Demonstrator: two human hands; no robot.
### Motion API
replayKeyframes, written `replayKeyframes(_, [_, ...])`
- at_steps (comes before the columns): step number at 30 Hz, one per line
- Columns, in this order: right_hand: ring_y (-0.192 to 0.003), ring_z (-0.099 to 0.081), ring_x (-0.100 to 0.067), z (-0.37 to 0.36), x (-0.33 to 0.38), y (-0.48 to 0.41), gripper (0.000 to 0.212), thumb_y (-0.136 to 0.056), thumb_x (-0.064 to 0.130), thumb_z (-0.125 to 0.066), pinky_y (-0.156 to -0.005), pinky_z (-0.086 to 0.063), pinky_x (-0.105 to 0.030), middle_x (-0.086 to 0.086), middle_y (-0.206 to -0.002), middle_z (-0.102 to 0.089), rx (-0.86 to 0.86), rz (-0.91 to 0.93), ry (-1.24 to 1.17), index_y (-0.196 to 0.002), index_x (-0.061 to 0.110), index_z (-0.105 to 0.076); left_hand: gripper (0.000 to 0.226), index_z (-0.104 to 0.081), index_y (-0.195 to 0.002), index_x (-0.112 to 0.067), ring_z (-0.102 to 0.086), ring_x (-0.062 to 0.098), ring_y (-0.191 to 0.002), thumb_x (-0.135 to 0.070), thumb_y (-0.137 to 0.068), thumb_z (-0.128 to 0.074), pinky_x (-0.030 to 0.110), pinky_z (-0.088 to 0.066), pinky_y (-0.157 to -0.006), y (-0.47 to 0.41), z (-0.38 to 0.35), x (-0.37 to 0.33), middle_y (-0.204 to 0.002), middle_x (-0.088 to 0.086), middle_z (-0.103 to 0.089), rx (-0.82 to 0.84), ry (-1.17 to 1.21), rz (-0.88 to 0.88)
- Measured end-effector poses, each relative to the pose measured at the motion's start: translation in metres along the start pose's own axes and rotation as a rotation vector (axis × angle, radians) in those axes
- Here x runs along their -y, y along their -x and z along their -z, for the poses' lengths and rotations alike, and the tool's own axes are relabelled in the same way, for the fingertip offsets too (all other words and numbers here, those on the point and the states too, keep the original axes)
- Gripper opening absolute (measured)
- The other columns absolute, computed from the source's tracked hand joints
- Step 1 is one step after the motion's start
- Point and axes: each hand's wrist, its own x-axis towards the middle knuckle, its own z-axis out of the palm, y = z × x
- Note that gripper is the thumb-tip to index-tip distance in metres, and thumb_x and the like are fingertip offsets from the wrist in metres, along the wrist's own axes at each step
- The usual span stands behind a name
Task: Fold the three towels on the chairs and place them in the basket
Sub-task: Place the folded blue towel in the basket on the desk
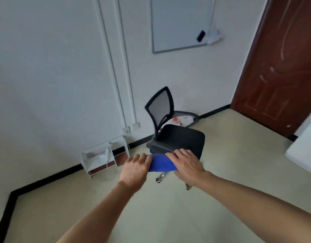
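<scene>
Folding stage: the person is holding a blue towel (160,165) in mid-air as a short, thick band. I judge it is being brought down to a size that will fit the basket.
Left hand (136,168): is gripping the towel's left end, with the fingers curling over the top edge. This is likely pinning the layers together so the fold is not slipping open.
Right hand (185,163): is clamping the right end, with bent fingers lying over the cloth and the thumb hidden underneath. The two hands are pulling the band taut between them, which is keeping it flat and level.
Towel position: it is hanging between the hands, just in front of the chair (182,139) seat and above the floor (151,216). Whether it is brushing the seat edge I cannot tell.
Basket (98,158): a white wire frame is standing against the wall (54,85), left of the hands and well apart from them. I am taking it for the basket. Something pale is lying inside, too blurred to name.
Other towels: none is showing in this view.
Next move: I am expecting one more fold or a carry leftward, with both grips keeping the layers stacked.
Risk: the soft cloth is likely to sag and unfold if either grip is loosening on the way.
</scene>
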Motion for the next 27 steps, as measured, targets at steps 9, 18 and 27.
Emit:
replayKeyframes(9, [-0.088,-0.059,-0.024,0.035,-0.237,0.102,0.051,-0.070,0.013,-0.069,-0.082,-0.048,-0.036,-0.002,-0.099,-0.061,0.066,-0.308,0.100,-0.118,0.017,-0.051,0.061,-0.061,-0.096,-0.015,-0.058,0.022,-0.061,-0.021,-0.041,-0.085,0.030,-0.046,-0.053,-0.199,-0.008,-0.198,-0.076,0.000,-0.061,0.021,0.027,-0.350])
replayKeyframes(18, [-0.069,-0.059,-0.020,0.019,-0.452,0.143,0.036,-0.070,0.038,-0.071,-0.064,-0.049,-0.033,0.001,-0.082,-0.066,0.110,-0.614,0.271,-0.100,0.020,-0.061,0.040,-0.056,-0.106,-0.017,-0.058,0.018,-0.072,-0.018,-0.070,-0.073,0.030,-0.047,-0.067,-0.404,-0.065,-0.339,-0.087,-0.001,-0.062,0.028,0.108,-0.586])
replayKeyframes(27, [-0.068,-0.061,-0.021,0.058,-0.610,0.212,0.037,-0.064,0.029,-0.075,-0.061,-0.048,-0.033,-0.002,-0.081,-0.067,0.072,-0.909,0.364,-0.098,0.019,-0.064,0.048,-0.063,-0.087,-0.015,-0.056,0.018,-0.054,-0.017,-0.046,-0.087,0.030,-0.046,-0.048,-0.570,-0.065,-0.506,-0.070,-0.001,-0.062,-0.025,0.138,-0.862])
